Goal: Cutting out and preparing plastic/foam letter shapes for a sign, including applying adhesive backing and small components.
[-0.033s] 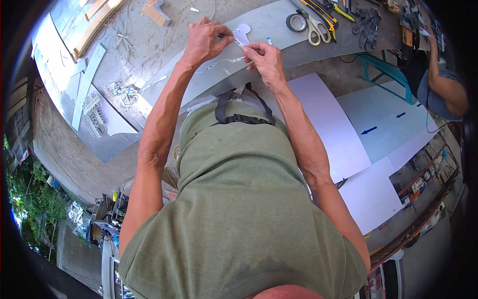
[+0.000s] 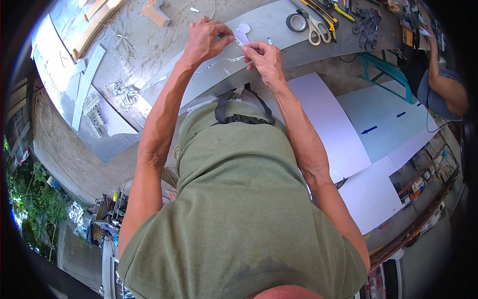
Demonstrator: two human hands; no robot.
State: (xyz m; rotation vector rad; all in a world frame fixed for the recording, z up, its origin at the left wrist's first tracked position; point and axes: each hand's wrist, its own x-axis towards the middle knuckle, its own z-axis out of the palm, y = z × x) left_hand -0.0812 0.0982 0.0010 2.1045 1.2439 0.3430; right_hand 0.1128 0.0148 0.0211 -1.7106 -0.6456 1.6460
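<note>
My left hand [image 2: 209, 40] has its fingers pinched at the upper end of a small white module [image 2: 239, 43]; what exactly they grip is hard to make out. My right hand [image 2: 261, 62] pinches that module's lower end between thumb and forefinger. Just beyond it lies a white cut-out shape [image 2: 243, 30] with rounded lobes. A wired string of similar small modules [image 2: 211, 66] runs across a long grey sheet [image 2: 274, 25] on the worktable, below and between my hands.
Tape [image 2: 296, 22], scissors [image 2: 318, 32], cutters [image 2: 326, 12] and grey gloves [image 2: 366, 30] lie rightward. A co-worker [image 2: 443, 92] stands far right by a teal bench [image 2: 378, 67]. White boards [image 2: 321, 122] lie lower right. Wood strips [image 2: 99, 27] and wire bundles [image 2: 92, 112] lie left.
</note>
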